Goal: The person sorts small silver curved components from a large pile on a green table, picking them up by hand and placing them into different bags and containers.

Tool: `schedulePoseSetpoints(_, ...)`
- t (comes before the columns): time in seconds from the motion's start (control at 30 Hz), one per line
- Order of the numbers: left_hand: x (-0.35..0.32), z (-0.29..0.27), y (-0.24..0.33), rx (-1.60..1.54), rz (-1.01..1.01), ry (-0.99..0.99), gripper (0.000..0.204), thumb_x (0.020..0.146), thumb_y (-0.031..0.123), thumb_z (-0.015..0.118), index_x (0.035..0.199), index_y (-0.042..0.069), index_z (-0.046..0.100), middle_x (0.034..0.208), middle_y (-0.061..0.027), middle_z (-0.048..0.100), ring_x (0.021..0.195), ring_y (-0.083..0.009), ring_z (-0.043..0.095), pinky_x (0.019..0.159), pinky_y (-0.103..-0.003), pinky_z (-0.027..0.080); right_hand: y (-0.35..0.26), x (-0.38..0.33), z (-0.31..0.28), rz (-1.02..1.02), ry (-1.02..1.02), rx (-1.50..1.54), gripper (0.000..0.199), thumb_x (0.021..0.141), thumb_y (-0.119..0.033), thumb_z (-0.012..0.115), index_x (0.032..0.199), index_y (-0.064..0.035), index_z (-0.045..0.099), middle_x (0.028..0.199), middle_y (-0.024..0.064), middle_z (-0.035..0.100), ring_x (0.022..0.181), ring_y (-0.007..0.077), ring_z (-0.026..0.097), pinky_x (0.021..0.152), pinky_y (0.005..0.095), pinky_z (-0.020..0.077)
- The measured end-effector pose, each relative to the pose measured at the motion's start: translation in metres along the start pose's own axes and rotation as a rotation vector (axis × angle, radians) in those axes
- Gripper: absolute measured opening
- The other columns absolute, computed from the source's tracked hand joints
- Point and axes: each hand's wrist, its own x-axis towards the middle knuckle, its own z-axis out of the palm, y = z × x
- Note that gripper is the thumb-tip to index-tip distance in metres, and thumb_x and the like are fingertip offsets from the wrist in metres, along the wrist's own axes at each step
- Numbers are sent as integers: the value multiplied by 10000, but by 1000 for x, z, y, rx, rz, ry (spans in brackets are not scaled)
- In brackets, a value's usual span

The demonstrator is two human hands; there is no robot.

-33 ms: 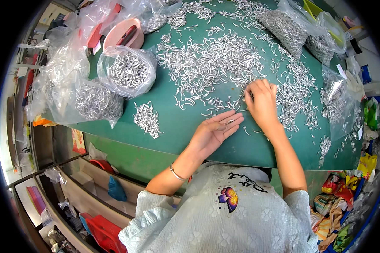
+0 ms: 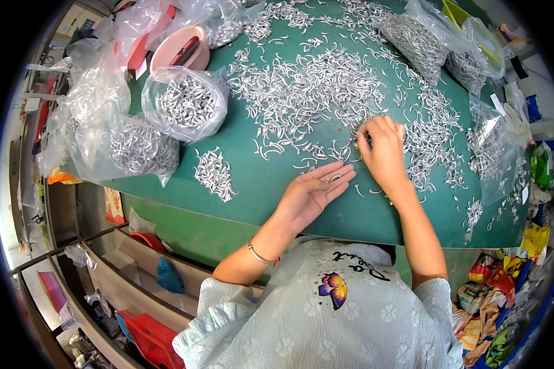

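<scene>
Nothing has moved since the earlier frame: both hands lie where they did, and the metal pieces are spread the same way.

The green tabletop (image 2: 252, 178) carries everything. Beyond the fingers, a broad scatter of small curved silver metal hooks (image 2: 308, 92) covers its middle and far side. Well to the left of the fingers stand two clear plastic bags full of the same hooks, one rounded and upright (image 2: 184, 107), the other slumped beside it (image 2: 138, 147); behind them rests a pink dish (image 2: 178, 52). More filled bags (image 2: 418, 40) lie far beyond the right fingers. Between the bags and the left fingers sits a small sorted heap of hooks (image 2: 214, 173).

The left hand (image 2: 311, 194) rests palm up, fingers flat and spread wide, with one or two hooks (image 2: 333, 178) lying loose near the fingertips, not gripped. A thin bracelet (image 2: 258, 253) circles that wrist. The right hand (image 2: 383, 150) is palm down at the near edge of the scatter, fingers curled narrow onto the hooks; whether they pinch one I cannot tell.
</scene>
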Motion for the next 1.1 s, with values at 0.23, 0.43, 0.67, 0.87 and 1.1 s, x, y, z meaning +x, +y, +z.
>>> schedulePoseSetpoints(0.23,-10,9,-7,37,3,133,495,867,-73,445,1356,-129,397,1410,-277,428,1319,-355,446,1103,-426,393,3,6,14,-95,-44,-263,56,800,-66,666,829,-50,620,841,79,566,910,265,530,815,406,364)
schedulePoseSetpoints(0.43,-17,9,-9,32,-32,115,492,877,-65,456,1362,-121,396,1394,-272,451,1294,-343,478,1093,-422,405,13,2,3,25,90,30,44,822,-34,634,857,-56,620,860,68,582,863,265,536,777,395,363)
schedulePoseSetpoints(0.67,-15,-5,-20,-14,2,28,571,812,-85,471,1377,-114,387,1415,-269,434,1329,-344,441,1122,-422,369,5,4,0,20,-60,-186,105,786,-125,705,858,-59,665,873,68,599,920,254,534,791,402,366)
schedulePoseSetpoints(0.87,-12,-5,-24,-44,4,3,559,803,-95,467,1359,-114,412,1403,-259,452,1320,-338,453,1118,-422,375,3,12,-2,33,-179,-284,68,765,-82,681,814,-37,670,872,111,598,923,272,547,812,424,359)
schedulePoseSetpoints(1.1,-13,-6,-17,-66,-12,16,528,812,-106,468,1340,-117,435,1384,-254,475,1300,-335,476,1108,-421,388,12,12,-11,57,-148,-140,17,777,-41,644,779,-34,628,846,88,598,875,282,546,800,423,351)
